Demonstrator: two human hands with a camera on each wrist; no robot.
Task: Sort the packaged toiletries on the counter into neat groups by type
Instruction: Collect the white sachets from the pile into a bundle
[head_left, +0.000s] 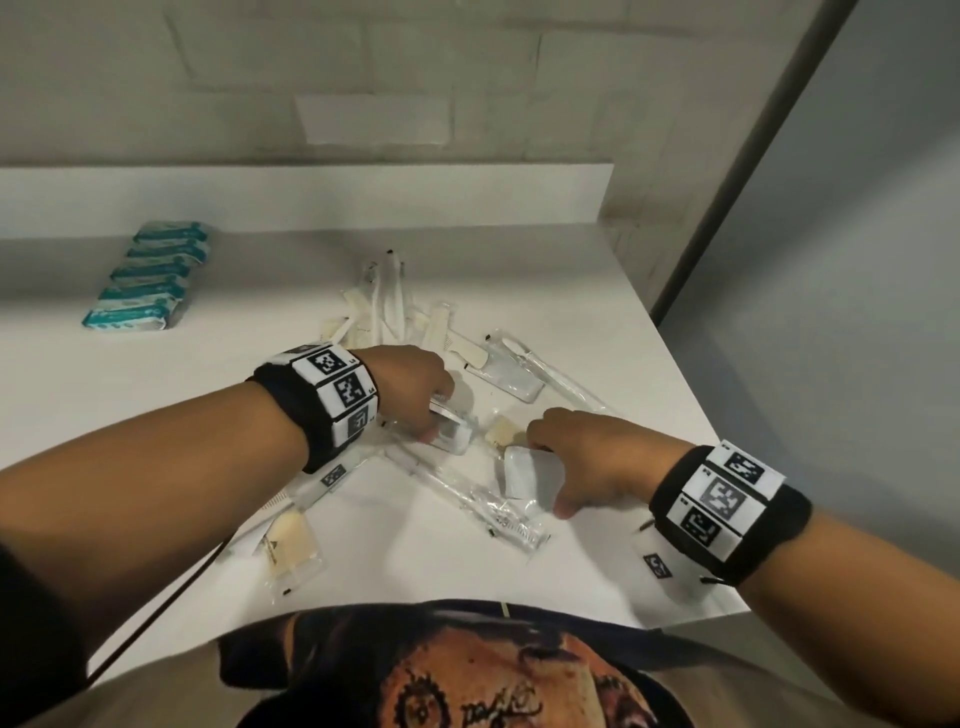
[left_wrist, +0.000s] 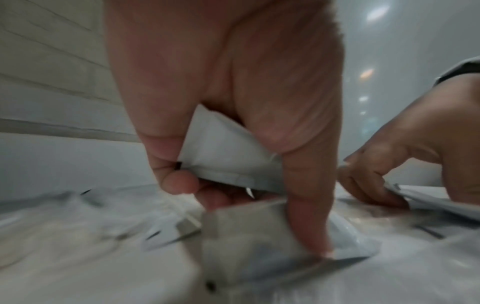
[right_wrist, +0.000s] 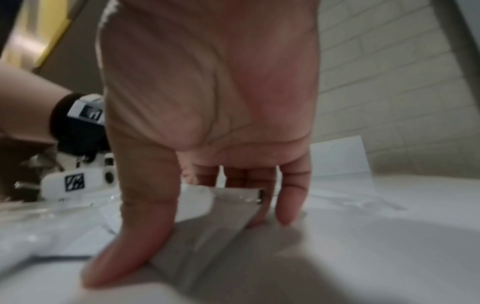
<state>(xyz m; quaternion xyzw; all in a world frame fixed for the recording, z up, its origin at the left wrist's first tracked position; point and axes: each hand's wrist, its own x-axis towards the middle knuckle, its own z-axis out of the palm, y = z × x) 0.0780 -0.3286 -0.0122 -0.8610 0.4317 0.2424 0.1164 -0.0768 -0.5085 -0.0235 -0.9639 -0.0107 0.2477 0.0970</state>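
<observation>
On the near side of the loose heap of toiletries (head_left: 415, 332), closest to the person, a cream sachet in clear wrap (head_left: 288, 545) lies flat on the white desk (head_left: 649, 374), with a long clear-wrapped stick pack (head_left: 483, 499) just beside it toward the heap.

The right hand (head_left: 587, 457) is at the heap's near right edge. Its grip is on a flat white packet (head_left: 522, 470): the thumb lies along one edge and the fingertips (right_wrist: 285, 216) come down on the far edge, with the packet still low against the desk.

The left hand (head_left: 415, 389) is on the heap's near left side. Its grip pinches a white packet (left_wrist: 221, 156) between thumb and curled fingers, while one finger (left_wrist: 309, 216) reaches down onto another wrapped packet (left_wrist: 249, 236) lying below it.

A small cream item (head_left: 503, 431) sits between the two hands.

Beyond the hands the heap itself spreads out, clear sleeves and cream pieces crossing each other at odd angles.

Well left of the heap and farther back, a row of teal-and-white packs (head_left: 150, 278) stands lined up near the wall (head_left: 311, 78).
</observation>
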